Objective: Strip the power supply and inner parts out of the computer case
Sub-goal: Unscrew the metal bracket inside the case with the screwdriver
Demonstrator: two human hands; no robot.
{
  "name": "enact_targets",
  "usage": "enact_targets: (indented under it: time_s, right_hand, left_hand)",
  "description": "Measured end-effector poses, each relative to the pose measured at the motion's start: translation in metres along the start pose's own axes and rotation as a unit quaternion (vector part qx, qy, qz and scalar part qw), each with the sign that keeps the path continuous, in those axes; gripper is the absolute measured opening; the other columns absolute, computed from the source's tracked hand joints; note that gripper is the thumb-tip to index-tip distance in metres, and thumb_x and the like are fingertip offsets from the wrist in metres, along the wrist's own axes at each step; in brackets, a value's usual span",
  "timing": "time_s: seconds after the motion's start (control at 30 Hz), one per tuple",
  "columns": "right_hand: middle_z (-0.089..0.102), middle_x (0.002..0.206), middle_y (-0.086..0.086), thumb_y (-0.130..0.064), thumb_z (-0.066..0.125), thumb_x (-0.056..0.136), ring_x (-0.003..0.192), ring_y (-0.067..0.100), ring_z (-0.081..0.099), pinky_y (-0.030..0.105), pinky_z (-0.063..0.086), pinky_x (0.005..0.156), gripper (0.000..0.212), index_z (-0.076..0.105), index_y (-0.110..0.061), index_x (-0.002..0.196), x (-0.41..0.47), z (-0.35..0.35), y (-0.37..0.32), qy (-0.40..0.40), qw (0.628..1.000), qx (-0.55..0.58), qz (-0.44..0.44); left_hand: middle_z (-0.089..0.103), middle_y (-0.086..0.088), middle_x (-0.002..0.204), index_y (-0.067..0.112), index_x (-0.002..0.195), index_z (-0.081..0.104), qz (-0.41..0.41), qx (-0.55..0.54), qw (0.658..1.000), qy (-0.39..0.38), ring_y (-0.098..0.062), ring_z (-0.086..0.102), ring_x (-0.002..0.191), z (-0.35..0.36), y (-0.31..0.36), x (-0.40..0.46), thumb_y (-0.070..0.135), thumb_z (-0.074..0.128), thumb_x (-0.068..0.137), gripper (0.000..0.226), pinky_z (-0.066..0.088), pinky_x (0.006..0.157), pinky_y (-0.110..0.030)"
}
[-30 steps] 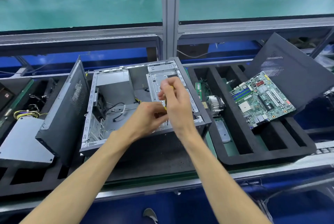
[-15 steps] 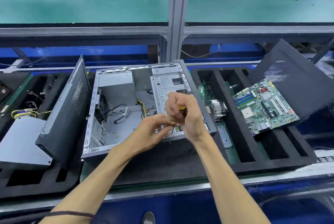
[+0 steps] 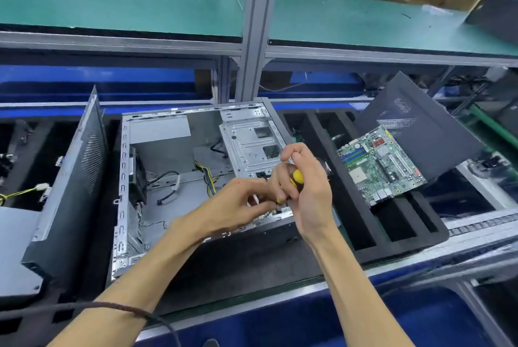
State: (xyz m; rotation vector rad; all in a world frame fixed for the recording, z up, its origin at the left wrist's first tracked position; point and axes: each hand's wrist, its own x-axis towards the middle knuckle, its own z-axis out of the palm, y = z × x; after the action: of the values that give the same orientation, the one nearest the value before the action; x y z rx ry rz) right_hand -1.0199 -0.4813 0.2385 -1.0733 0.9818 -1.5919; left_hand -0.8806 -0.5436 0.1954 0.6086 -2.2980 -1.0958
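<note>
The open computer case (image 3: 123, 178) lies on its side in the middle of the bench, with loose cables (image 3: 208, 178) and a silver drive cage (image 3: 246, 145) inside. My right hand (image 3: 305, 187) grips a yellow-and-black screwdriver (image 3: 296, 177), tip down at the cage's near corner by the case's front rim. My left hand (image 3: 238, 203) pinches at the screwdriver's tip; what its fingers hold is hidden. A green motherboard (image 3: 381, 164) rests in the black foam tray (image 3: 364, 245) at the right. A grey power supply (image 3: 14, 234) lies at the far left.
A black side panel (image 3: 73, 187) leans against the case's left side. Another black panel (image 3: 420, 128) stands tilted behind the motherboard. A green-topped shelf (image 3: 140, 5) on an aluminium post (image 3: 255, 38) runs above the bench. A dark cord (image 3: 112, 306) crosses my left forearm.
Both hands have come nearer, from above the drive cage down to its near corner at the case's front rim. The screwdriver's yellow handle now shows between my right fingers.
</note>
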Motion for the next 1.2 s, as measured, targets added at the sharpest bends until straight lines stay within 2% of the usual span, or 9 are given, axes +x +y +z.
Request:
enact_targets:
  time_s: [0.1, 0.2, 0.3, 0.43, 0.53, 0.67, 0.8, 0.97, 1.2]
  right_hand:
    - [0.031, 0.045, -0.003, -0.027, 0.038, 0.104, 0.043, 0.02, 0.028, 0.033, 0.024, 0.05, 0.028, 0.053, -0.015, 0.084, -0.001, 0.002, 0.001, 0.007, 1.0, -0.031, 0.0]
    - [0.046, 0.056, 0.002, -0.037, 0.041, 0.101, 0.057, 0.024, 0.046, 0.035, 0.038, 0.057, 0.035, 0.053, -0.021, 0.072, -0.002, 0.006, 0.0, 0.044, 0.997, -0.062, -0.014]
    - [0.052, 0.062, 0.004, -0.044, 0.046, 0.099, 0.058, 0.021, 0.048, 0.031, 0.043, 0.057, 0.041, 0.053, -0.023, 0.064, -0.004, 0.009, 0.002, 0.083, 0.992, -0.09, -0.04]
    - [0.038, 0.045, 0.001, -0.057, 0.038, 0.102, 0.045, 0.021, 0.033, 0.032, 0.033, 0.051, 0.06, 0.049, -0.02, 0.056, 0.0, 0.012, 0.004, 0.062, 0.997, -0.036, -0.001]
    - [0.033, 0.042, -0.001, -0.056, 0.028, 0.105, 0.042, 0.02, 0.029, 0.03, 0.031, 0.049, 0.068, 0.05, -0.02, 0.051, 0.004, 0.013, 0.005, 0.042, 0.999, -0.017, 0.028]
    - [0.05, 0.058, 0.004, -0.056, 0.038, 0.099, 0.056, 0.022, 0.044, 0.03, 0.038, 0.056, 0.054, 0.059, -0.019, 0.065, 0.003, 0.019, 0.007, 0.054, 0.993, -0.105, -0.014]
    - [0.048, 0.069, 0.007, -0.035, 0.049, 0.098, 0.064, 0.019, 0.046, 0.024, 0.042, 0.061, 0.023, 0.056, -0.019, 0.083, 0.0, 0.028, 0.014, 0.089, 0.981, -0.157, -0.077]
    - [0.047, 0.072, 0.017, -0.022, 0.042, 0.099, 0.067, 0.02, 0.045, 0.025, 0.04, 0.061, 0.029, 0.054, -0.006, 0.079, 0.004, 0.019, 0.014, 0.109, 0.979, -0.152, -0.077]
    - [0.059, 0.072, 0.005, -0.043, 0.046, 0.099, 0.067, 0.021, 0.052, 0.031, 0.047, 0.063, 0.035, 0.06, -0.011, 0.098, -0.001, 0.014, 0.026, 0.176, 0.977, -0.097, -0.063]
  left_hand:
    - [0.074, 0.009, 0.093, 0.014, 0.103, 0.077, 0.019, -0.014, 1.0, -0.019, -0.002, 0.064, 0.078, 0.0, -0.003, 0.002, 0.019, 0.071, 0.093, 0.012, 0.047, 0.068, -0.011]
    - [0.071, 0.007, 0.078, 0.013, 0.087, 0.074, 0.006, 0.01, 1.0, 0.01, -0.003, 0.06, 0.068, 0.002, -0.009, 0.002, 0.026, 0.077, 0.088, 0.013, 0.051, 0.065, -0.02]
    - [0.058, 0.019, 0.063, 0.027, 0.074, 0.06, 0.01, 0.02, 0.999, 0.031, 0.0, 0.053, 0.059, 0.005, -0.01, 0.003, 0.027, 0.082, 0.084, 0.024, 0.042, 0.059, -0.013]
    - [0.065, 0.017, 0.07, 0.046, 0.086, 0.058, -0.003, -0.006, 1.0, -0.01, -0.003, 0.055, 0.06, 0.0, -0.005, 0.006, 0.031, 0.08, 0.085, 0.027, 0.045, 0.061, -0.016]
    - [0.066, 0.034, 0.077, 0.032, 0.099, 0.075, 0.0, 0.001, 0.999, -0.04, 0.003, 0.061, 0.066, -0.008, -0.004, 0.004, 0.03, 0.075, 0.089, 0.01, 0.044, 0.064, -0.011]
    - [0.071, 0.008, 0.072, 0.017, 0.082, 0.07, -0.016, 0.036, 0.999, -0.001, -0.012, 0.064, 0.064, -0.007, -0.004, 0.004, 0.032, 0.076, 0.088, 0.017, 0.052, 0.064, -0.028]
    - [0.057, 0.013, 0.063, 0.018, 0.077, 0.063, -0.024, 0.027, 0.999, 0.033, -0.006, 0.051, 0.056, 0.0, -0.006, 0.006, 0.021, 0.075, 0.086, 0.016, 0.043, 0.057, -0.02]
    - [0.062, 0.023, 0.065, 0.039, 0.08, 0.059, -0.012, 0.012, 1.0, -0.002, 0.003, 0.059, 0.06, -0.004, -0.012, 0.003, 0.021, 0.073, 0.09, 0.025, 0.044, 0.059, -0.011]
    - [0.06, 0.001, 0.062, 0.017, 0.069, 0.057, -0.018, 0.007, 0.997, 0.07, -0.014, 0.051, 0.057, 0.008, -0.015, 0.005, 0.044, 0.072, 0.08, 0.033, 0.048, 0.059, -0.034]
